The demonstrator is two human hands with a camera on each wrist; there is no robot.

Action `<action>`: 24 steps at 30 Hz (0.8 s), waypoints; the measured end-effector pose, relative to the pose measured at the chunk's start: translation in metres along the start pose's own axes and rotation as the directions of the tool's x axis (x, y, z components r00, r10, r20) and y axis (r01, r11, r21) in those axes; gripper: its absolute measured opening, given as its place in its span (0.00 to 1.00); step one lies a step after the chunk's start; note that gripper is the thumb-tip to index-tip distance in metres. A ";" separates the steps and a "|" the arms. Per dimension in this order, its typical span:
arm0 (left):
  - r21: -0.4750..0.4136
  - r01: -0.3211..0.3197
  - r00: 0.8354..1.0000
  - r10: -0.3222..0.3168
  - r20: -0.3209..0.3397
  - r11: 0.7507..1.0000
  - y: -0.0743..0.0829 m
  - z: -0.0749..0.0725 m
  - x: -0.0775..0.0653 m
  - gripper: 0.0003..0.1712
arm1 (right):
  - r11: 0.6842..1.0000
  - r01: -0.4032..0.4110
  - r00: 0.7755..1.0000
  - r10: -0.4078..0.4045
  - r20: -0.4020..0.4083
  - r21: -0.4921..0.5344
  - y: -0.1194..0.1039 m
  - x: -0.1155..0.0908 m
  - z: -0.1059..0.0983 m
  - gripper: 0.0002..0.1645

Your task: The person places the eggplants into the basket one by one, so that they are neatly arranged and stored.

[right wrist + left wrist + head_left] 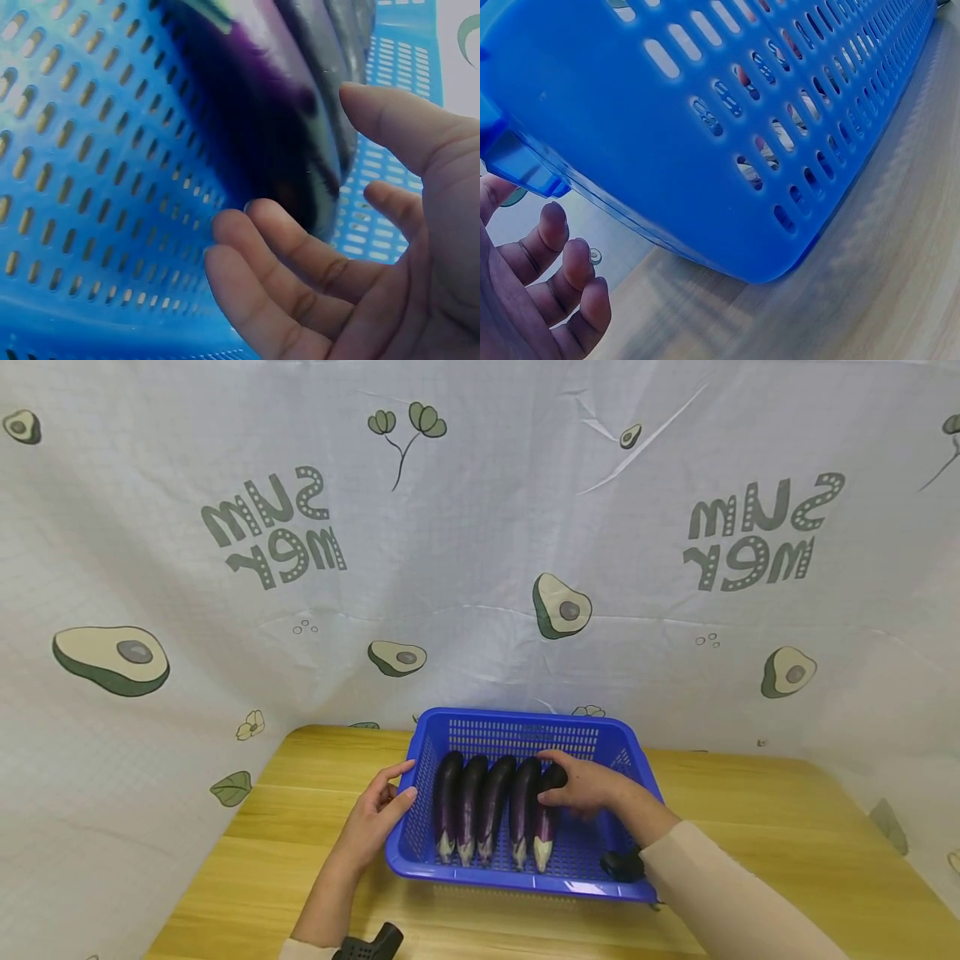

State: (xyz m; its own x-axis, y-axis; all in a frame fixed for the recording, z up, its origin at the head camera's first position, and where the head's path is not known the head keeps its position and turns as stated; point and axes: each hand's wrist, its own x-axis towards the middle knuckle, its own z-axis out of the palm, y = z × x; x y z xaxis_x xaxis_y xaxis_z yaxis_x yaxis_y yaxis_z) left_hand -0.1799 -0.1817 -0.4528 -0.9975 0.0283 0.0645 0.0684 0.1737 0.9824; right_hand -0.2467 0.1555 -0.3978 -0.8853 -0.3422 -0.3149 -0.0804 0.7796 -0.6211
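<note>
Several dark purple eggplants lie side by side in a blue plastic basket, their stem ends toward the near side. My right hand reaches into the basket over the rightmost eggplant. In the right wrist view, its thumb and loosely bent fingers are spread apart near the dark end of that eggplant, not closed round it. My left hand is at the basket's left rim, with index finger and thumb tips against it. The left wrist view has its other fingers loosely bent beside the basket's outer wall.
The basket stands on a wood-grain table. Behind the table hangs a pale cloth printed with avocados and lettering. A black wrist device is on my left wrist, and another black device shows by the right wrist.
</note>
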 end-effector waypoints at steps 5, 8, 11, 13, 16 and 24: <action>-0.004 0.001 1.000 -0.001 0.002 1.000 0.002 0.000 0.000 0.27 | 1.000 0.010 0.999 -0.010 -0.030 -0.013 -0.004 -0.004 -0.007 0.47; -0.006 0.006 1.000 -0.006 0.002 1.000 0.002 0.000 -0.001 0.28 | 1.000 0.017 0.999 -0.018 -0.051 -0.026 -0.007 -0.008 -0.013 0.47; -0.005 0.004 1.000 -0.004 0.001 1.000 0.002 0.000 -0.001 0.28 | 0.998 0.027 0.996 -0.031 -0.079 -0.053 -0.006 -0.012 -0.021 0.47; -0.006 0.006 1.000 -0.006 -0.001 1.000 0.001 0.001 0.000 0.28 | 0.997 0.038 0.994 -0.045 -0.100 -0.065 -0.007 -0.017 -0.028 0.47; -0.001 0.006 1.000 -0.006 -0.004 1.000 0.001 0.001 0.000 0.27 | 0.997 0.063 0.989 -0.069 -0.134 -0.054 -0.007 -0.027 -0.039 0.47; 0.007 0.016 1.000 -0.016 -0.006 1.000 0.000 0.002 0.000 0.27 | 0.996 0.088 0.980 -0.081 -0.183 0.031 0.007 -0.067 -0.072 0.51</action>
State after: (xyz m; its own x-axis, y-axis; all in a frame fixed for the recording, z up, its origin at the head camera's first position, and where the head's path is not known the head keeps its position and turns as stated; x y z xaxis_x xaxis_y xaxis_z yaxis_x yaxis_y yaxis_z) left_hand -0.1803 -0.1801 -0.4530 -0.9986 0.0196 0.0500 0.0527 0.1806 0.9821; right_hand -0.2213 0.2215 -0.3290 -0.9446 -0.3027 -0.1272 -0.1438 0.7298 -0.6684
